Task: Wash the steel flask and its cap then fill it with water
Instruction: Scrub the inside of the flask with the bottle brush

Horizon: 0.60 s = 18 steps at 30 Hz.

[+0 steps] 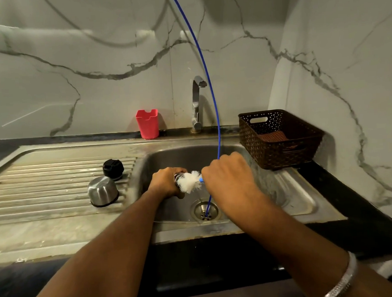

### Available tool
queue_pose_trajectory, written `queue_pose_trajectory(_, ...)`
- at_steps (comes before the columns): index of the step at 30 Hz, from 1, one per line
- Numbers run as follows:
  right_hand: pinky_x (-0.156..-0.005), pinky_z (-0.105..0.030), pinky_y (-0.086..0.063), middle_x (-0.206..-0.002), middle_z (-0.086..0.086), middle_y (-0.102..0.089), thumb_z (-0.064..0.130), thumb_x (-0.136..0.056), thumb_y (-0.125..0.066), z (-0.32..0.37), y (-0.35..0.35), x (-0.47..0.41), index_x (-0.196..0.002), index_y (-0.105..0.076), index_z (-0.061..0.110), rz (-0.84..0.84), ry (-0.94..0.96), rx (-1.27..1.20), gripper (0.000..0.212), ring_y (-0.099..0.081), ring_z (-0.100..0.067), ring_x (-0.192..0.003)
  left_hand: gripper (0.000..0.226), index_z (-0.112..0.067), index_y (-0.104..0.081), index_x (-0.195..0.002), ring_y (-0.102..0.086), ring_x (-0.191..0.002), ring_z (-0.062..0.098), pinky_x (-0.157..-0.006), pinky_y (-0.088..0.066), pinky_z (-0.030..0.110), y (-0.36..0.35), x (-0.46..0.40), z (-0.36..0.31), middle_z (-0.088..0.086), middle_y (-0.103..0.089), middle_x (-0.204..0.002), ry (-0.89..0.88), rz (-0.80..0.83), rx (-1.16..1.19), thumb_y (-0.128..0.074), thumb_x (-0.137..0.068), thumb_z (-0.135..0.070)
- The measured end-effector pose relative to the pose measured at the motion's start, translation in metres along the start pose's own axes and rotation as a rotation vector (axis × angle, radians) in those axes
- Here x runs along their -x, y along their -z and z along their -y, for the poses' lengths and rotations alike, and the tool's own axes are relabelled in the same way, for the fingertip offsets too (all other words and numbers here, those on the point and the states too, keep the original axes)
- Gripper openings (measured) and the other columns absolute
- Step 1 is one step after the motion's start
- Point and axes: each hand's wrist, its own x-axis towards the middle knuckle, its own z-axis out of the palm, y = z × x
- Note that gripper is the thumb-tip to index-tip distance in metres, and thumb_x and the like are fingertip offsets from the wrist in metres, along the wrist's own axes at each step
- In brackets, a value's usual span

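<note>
Over the sink basin, my left hand grips the steel flask; only its threaded mouth shows past my fingers. A white bottle brush sits at that mouth, its blue handle held in my right hand. The flask's steel cup cap stands upside down on the ribbed drainboard. Just behind it lies the black stopper.
A chrome tap stands behind the basin. A thin blue tube hangs from above down to the drain. A red plastic holder sits by the wall; a brown woven basket is on the right counter.
</note>
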Motion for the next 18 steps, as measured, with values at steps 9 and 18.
queue_pose_trajectory(9,-0.074,-0.035,-0.044,-0.110,-0.004,-0.067,0.015,-0.100,-0.054,0.033,-0.027,-0.034,-0.116,-0.067,0.015,-0.003,-0.159,-0.259,0.020,-0.066,-0.024,-0.100,0.039,-0.036,-0.067,-0.113,-0.066,-0.105,0.021,-0.078,-0.040,0.025,0.003,0.002,-0.008,-0.005,-0.068,-0.099,0.064,0.026,-0.051,-0.080,-0.077,-0.026)
queue_pose_trajectory(18,-0.068,-0.034,-0.038,-0.097,-0.001,-0.067,0.016,-0.098,-0.056,0.025,-0.005,-0.016,-0.106,-0.066,0.018,-0.068,-0.190,-0.166,0.012,-0.062,-0.022,-0.089,0.042,-0.045,-0.059,-0.085,-0.062,-0.087,0.014,-0.074,-0.037,0.024,0.007,0.000,-0.002,-0.022,-0.055,-0.072,0.043,-0.020,0.078,-0.088,-0.067,-0.020)
